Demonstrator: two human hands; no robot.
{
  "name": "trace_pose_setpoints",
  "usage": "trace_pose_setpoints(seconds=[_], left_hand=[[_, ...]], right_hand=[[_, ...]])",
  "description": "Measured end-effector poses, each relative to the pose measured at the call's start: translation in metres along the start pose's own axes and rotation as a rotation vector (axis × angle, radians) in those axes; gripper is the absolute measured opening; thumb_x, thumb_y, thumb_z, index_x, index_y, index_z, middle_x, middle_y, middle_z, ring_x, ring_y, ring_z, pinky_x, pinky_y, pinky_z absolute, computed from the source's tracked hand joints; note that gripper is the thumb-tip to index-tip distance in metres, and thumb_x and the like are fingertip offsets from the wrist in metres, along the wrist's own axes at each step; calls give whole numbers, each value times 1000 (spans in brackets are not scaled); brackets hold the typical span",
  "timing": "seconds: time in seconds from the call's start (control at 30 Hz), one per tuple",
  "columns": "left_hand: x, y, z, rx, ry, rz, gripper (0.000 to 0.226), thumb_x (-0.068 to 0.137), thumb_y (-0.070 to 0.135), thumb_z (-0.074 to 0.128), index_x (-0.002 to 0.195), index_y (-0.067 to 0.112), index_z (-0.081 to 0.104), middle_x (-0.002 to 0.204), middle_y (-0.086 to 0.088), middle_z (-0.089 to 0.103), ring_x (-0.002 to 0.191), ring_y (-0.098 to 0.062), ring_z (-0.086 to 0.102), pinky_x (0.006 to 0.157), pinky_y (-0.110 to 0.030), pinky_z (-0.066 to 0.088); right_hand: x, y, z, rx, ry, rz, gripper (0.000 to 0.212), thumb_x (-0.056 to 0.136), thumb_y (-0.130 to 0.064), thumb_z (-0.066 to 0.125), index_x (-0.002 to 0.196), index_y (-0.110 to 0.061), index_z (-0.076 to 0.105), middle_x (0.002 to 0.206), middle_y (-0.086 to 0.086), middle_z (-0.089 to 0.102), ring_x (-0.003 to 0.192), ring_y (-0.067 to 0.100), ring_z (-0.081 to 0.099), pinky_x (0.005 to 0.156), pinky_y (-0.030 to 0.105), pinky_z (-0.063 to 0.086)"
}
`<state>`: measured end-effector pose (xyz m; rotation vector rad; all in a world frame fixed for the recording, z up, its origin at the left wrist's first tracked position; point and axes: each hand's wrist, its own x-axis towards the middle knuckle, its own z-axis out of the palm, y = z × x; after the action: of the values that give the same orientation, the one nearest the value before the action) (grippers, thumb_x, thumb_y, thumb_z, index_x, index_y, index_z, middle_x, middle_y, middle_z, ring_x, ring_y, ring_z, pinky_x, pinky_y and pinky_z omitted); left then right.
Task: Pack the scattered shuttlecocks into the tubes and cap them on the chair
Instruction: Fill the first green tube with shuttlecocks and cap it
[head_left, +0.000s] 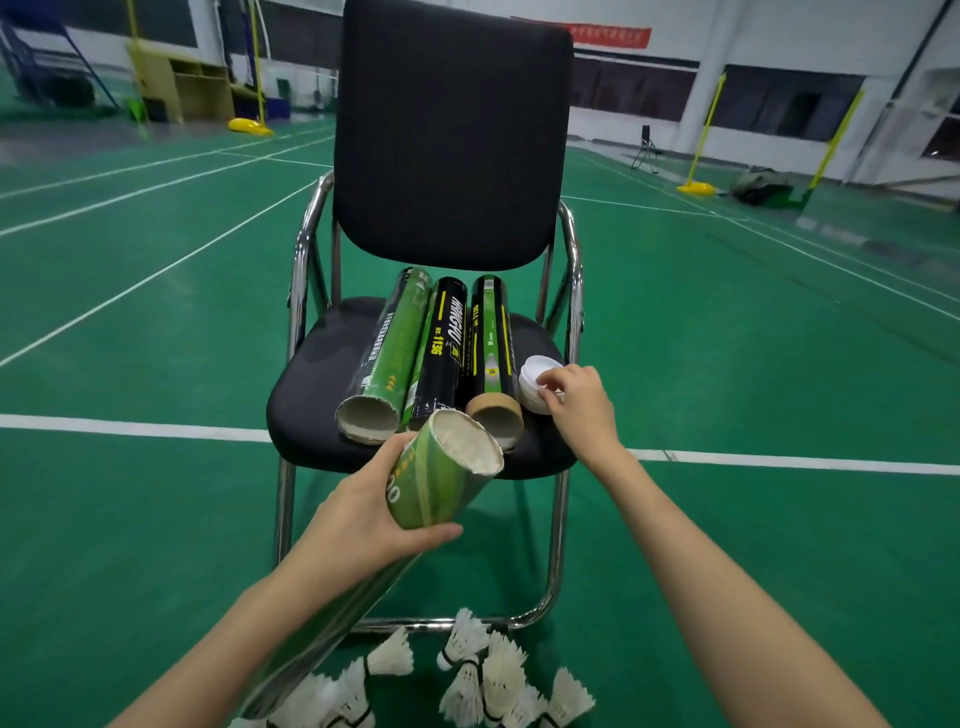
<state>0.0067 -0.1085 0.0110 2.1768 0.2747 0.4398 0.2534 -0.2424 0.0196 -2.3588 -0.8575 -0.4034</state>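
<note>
Head view: left hand (358, 512) grips green tube (441, 475); right hand (576, 402) pinches white cap (535, 382); three tubes (447, 353) crowd chair (311, 395); shuttlecocks (488, 670) on floor (156, 519).

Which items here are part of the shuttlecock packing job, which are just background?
Job: green tube in left hand; white caps at right hand; three tubes on chair; shuttlecocks on floor.
Background: yellow net posts; wooden cabinet; bag.

Your left hand (363, 512) grips green tube (441, 475), open end up, tilted toward chair (311, 395). Your right hand (576, 402) pinches white caps (537, 382) on seat beside three tubes (441, 353). Shuttlecocks (483, 675) on floor below.
</note>
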Motion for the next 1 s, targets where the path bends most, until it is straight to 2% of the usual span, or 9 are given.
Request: trace_pose_setpoints(seconds=[0.13, 0.37, 0.5, 0.6, 0.67, 0.8, 0.83, 0.9, 1.0], left_hand=[[1, 1, 2, -15, 1, -11, 81, 47, 67, 74, 116, 49, 35, 102, 26, 61, 96, 3, 57, 86, -33, 48], [1, -1, 2, 0, -1, -19, 81, 46, 69, 73, 115, 51, 34, 101, 27, 60, 96, 2, 57, 86, -35, 49], [2, 1, 1, -8, 5, -24, 78, 47, 68, 73, 112, 55, 33, 101, 28, 59, 96, 2, 57, 86, -35, 49], [0, 6, -2, -46, 8, -21, 79, 48, 65, 75, 115, 52, 34, 105, 26, 59, 99, 3, 56, 88, -35, 48], [-5, 8, -5, -63, 19, -21, 79, 49, 63, 76, 115, 51, 35, 105, 25, 60, 98, 3, 56, 88, -34, 48], [-15, 10, -7, -59, 48, -19, 76, 51, 62, 75, 115, 51, 35, 101, 24, 61, 95, 3, 57, 86, -34, 49], [-17, 10, -5, -52, 45, -18, 77, 51, 62, 75, 115, 50, 35, 101, 23, 62, 95, 2, 58, 85, -35, 49], [-19, 10, -3, -44, 33, -21, 76, 51, 63, 74, 115, 50, 36, 101, 22, 62, 94, -1, 59, 84, -37, 50], [-20, 11, -2, -25, 24, -29, 75, 51, 65, 73, 114, 51, 36, 99, 22, 62, 93, -3, 60, 82, -39, 50]], right_hand=[[2, 0, 0, 26, -1, 11, 12, 87, -18, 59, 94, -10, 66, 98, 7, 63, 102, 25, 45, 81, 34, 39], [3, -4, -8, 155, 71, 56, 6, 83, -17, 65, 86, -12, 67, 86, 4, 62, 93, 25, 48, 78, 35, 38], [-7, -28, -30, 341, 103, 34, 3, 81, -13, 67, 83, -12, 67, 82, 0, 62, 89, 21, 51, 77, 30, 40], [-26, -62, -56, 567, -39, 43, 5, 79, -13, 70, 79, -16, 66, 79, 0, 64, 77, 12, 57, 72, 22, 45], [-44, -85, -69, 663, -153, 8, 7, 78, -12, 71, 75, -16, 67, 75, -1, 65, 69, 9, 57, 70, 23, 48], [-76, -115, -82, 758, -247, -37, 9, 76, -7, 72, 74, -14, 66, 78, 1, 67, 73, 13, 62, 73, 27, 51], [-82, -120, -82, 764, -253, -43, 9, 76, -7, 72, 74, -14, 66, 82, 4, 68, 74, 12, 62, 72, 26, 51], [-92, -124, -80, 723, -241, -83, 10, 75, -7, 73, 74, -13, 65, 90, 7, 65, 73, 3, 58, 70, 17, 47], [-98, -124, -78, 639, -260, -132, 13, 75, -8, 72, 71, -16, 62, 101, -7, 62, 77, -11, 50, 70, 7, 37]])
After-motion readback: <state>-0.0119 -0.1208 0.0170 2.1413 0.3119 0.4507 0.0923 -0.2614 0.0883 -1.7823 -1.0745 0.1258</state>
